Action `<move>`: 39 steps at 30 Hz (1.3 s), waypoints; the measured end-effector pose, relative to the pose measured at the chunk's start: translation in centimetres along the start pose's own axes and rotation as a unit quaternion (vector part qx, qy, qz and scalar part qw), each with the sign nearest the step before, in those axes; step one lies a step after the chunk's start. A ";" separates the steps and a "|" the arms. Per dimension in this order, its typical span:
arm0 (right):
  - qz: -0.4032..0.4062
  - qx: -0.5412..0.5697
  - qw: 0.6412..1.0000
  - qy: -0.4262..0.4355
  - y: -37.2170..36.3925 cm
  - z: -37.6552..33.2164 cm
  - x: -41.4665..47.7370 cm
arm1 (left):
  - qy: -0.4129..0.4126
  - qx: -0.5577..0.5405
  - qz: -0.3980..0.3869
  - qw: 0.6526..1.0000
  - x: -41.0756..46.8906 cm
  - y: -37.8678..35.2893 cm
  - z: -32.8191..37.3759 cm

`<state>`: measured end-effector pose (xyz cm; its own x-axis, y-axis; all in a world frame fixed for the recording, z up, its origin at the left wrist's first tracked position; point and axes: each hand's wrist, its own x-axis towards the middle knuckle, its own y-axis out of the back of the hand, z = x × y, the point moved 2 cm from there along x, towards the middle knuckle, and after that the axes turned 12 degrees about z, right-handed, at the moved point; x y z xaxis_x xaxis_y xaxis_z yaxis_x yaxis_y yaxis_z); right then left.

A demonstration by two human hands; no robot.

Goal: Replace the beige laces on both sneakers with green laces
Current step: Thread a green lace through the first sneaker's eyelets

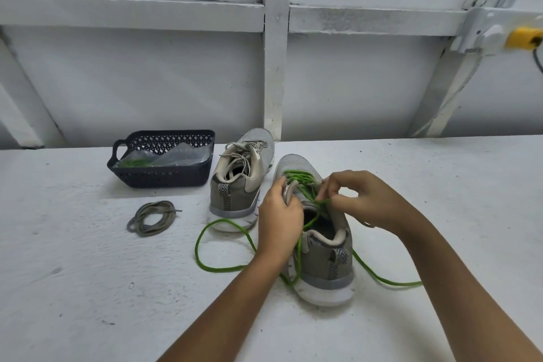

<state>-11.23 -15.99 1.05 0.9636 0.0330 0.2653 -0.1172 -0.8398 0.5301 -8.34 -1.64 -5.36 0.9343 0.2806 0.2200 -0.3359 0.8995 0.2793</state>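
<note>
- The white table (88, 288) runs out of view on both sides and at the bottom edge, where both forearms are cut off too.
- The near sneaker (326, 261) stands with its heel toward the camera. Its tongue and left eyelet row are partly hidden behind the left hand.
- The far sneaker (241, 185), just to the left and farther back, carries beige laces (239, 160).
- The dark basket (164, 178) beside it holds clear plastic bags (182, 156). Something green shows through one, too blurred to make out.
- The left hand (279, 214) grips the near sneaker's eyelet edge, fingertips out of sight.
- The right hand (364, 200) pinches the green lace (299, 178) between thumb and forefinger above the shoe's opening. The lace crosses the front eyelets, and its loose ends trail over the table on both sides.
- A coiled beige lace (152, 217) lies left of the sneakers.
</note>
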 end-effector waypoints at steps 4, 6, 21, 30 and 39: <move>-0.041 -0.017 0.999 0.017 0.7 -0.5 -0.7 | 0.003 0.000 -0.010 1.000 0.1 -0.1 0.2; -0.052 -0.021 0.998 0.015 0.7 -0.4 -0.9 | 0.003 -0.002 -0.016 1.000 0.0 -0.2 0.2; 0.078 0.485 0.806 -0.330 0.2 -4.3 3.4 | -0.123 -0.061 0.038 0.990 -0.2 0.8 1.2; 0.046 0.545 0.774 -0.318 -1.1 -7.0 6.4 | -0.104 -0.076 -0.113 0.985 -0.7 1.6 4.9; -0.095 0.415 0.857 -0.288 -1.8 -2.2 3.3 | 0.099 -0.345 -0.101 0.928 7.1 6.0 8.3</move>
<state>-8.36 -13.16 2.79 0.9330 0.1402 -0.3314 0.0364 -0.9530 -0.3007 -4.75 2.96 5.67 0.9964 0.0774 0.0335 -0.0587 0.9217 -0.3835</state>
